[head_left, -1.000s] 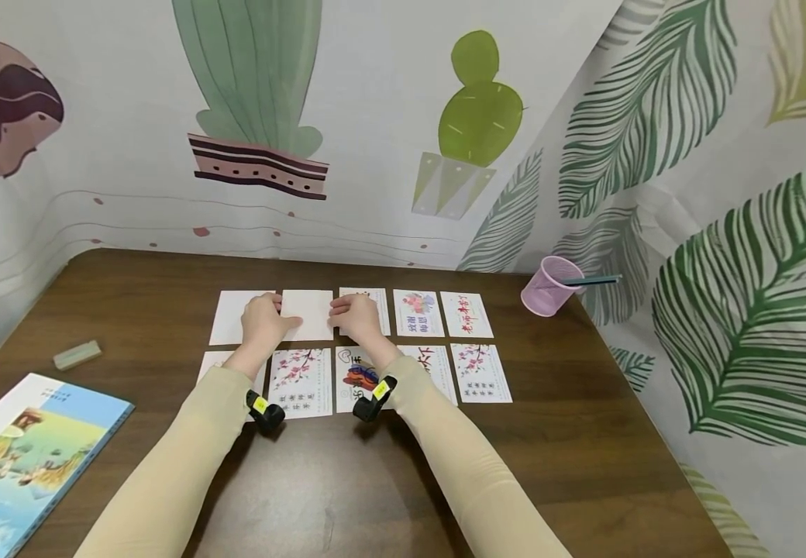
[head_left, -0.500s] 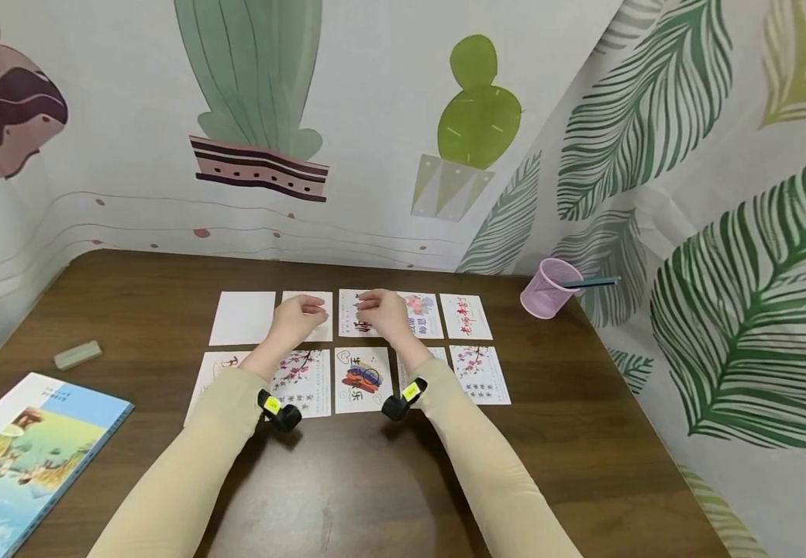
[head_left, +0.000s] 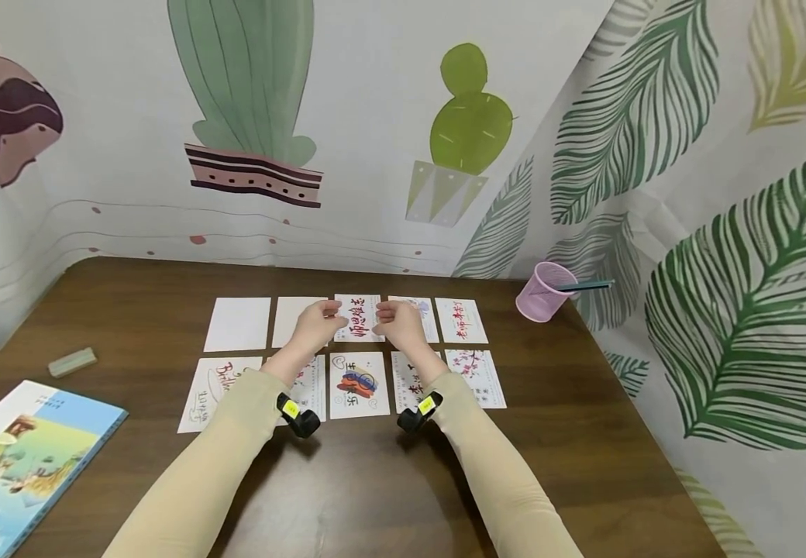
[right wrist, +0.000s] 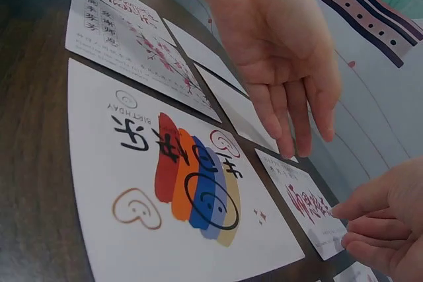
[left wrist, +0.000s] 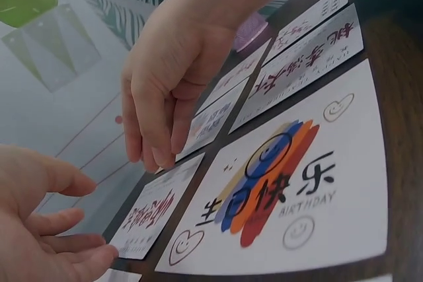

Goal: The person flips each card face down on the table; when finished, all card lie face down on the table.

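Two rows of greeting cards lie on the brown table. My left hand [head_left: 314,325] is at the left edge of the middle back card [head_left: 356,310], which bears red writing, its fingers loosely extended. At that card's right edge, the fingertips of my right hand [head_left: 403,324] point inward, overlapping the flower card beside it. In the left wrist view, the fingers of both hands are relaxed, with the card between them. In front lies a birthday card [right wrist: 178,183] with coloured stripes and smiley hearts. Two blank white cards [head_left: 238,324] lie at the back left, one partly hidden by my left hand.
A pink mesh cup [head_left: 545,293] with dark sticks stands at the back right. To the left are a whitish eraser-like block [head_left: 72,362] and a colourful book [head_left: 47,457]. Behind the table's rear edge rises a cactus-patterned wall covering [head_left: 368,116].
Both hands have moved right, from the second back card to the middle one. The second card is left lying flat. The head view has tilted slightly up.
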Demonstrator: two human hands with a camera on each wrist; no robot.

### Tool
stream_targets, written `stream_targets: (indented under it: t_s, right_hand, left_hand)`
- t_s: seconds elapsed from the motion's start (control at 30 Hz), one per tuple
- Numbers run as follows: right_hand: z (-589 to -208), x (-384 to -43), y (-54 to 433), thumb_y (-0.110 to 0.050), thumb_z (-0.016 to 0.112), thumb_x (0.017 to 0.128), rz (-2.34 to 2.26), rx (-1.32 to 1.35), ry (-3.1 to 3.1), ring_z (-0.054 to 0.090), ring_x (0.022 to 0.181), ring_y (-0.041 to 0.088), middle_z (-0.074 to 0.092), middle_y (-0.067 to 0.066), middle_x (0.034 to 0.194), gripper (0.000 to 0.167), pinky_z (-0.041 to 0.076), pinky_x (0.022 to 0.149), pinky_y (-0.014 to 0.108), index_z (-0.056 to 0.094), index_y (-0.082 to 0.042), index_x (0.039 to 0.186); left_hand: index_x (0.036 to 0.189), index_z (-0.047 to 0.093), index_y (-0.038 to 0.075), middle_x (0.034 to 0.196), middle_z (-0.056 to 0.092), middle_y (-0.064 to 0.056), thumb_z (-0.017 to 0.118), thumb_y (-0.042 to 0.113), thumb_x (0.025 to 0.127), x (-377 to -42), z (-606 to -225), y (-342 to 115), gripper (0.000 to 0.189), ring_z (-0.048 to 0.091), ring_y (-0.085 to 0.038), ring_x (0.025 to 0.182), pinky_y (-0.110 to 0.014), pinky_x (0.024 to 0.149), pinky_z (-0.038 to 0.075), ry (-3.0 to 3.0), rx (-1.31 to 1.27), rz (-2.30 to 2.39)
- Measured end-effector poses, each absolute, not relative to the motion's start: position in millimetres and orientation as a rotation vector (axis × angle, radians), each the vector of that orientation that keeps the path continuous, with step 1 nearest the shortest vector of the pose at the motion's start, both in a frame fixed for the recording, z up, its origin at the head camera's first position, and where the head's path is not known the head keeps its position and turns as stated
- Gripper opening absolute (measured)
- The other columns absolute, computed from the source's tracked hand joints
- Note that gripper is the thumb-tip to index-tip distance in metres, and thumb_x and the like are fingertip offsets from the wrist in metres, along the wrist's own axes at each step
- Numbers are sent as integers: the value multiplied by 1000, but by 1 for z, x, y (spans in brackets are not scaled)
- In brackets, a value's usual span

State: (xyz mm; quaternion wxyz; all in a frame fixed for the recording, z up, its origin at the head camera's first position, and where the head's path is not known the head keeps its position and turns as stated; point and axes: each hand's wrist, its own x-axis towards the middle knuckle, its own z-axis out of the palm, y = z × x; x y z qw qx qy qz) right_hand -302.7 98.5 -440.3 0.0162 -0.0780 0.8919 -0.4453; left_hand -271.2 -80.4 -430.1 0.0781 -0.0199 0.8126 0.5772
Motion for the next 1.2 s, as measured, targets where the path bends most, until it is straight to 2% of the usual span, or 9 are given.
stream_targets:
  t_s: [0.6,0.8,1.0,1.03,1.2]
  right_hand:
    - [-445,-299,104,3,72,80,-1346,-263,2766,66,106,30,69,20,115,45,56,90,34,62,6,124]
    - [-447,-298,102,4,71,80,-1343,-255,2776,66,107,30,69,19,116,45,55,91,35,63,5,124]
    - [-449,-297,102,2,71,80,-1330,-264,2787,66,109,30,68,18,118,45,54,93,36,62,4,125]
    - [-449,-297,102,1,71,80,-1326,-266,2788,66,109,30,68,18,118,45,54,93,36,62,4,125]
    - [-448,-296,103,-1,71,81,-1314,-268,2793,66,110,29,69,17,118,46,54,93,36,63,3,125]
  left_hand:
    - [145,41,0,152,36,-25,52,16,97,-273,-429,-71,53,34,-40,141,-50,114,35,2451,-68,1634]
    - [149,35,0,154,32,-25,50,16,98,-274,-428,-74,55,32,-38,143,-49,115,34,2380,-122,1699]
    - [148,33,-3,150,38,-25,51,13,97,-285,-432,-74,57,38,-38,138,-46,113,38,2408,-172,1691]
    - [147,34,-5,147,41,-27,51,13,96,-287,-434,-74,57,41,-39,135,-45,109,42,2443,-167,1684]
    - [150,25,-7,147,39,-28,50,12,96,-297,-434,-73,62,41,-40,135,-45,109,42,2417,-212,1696]
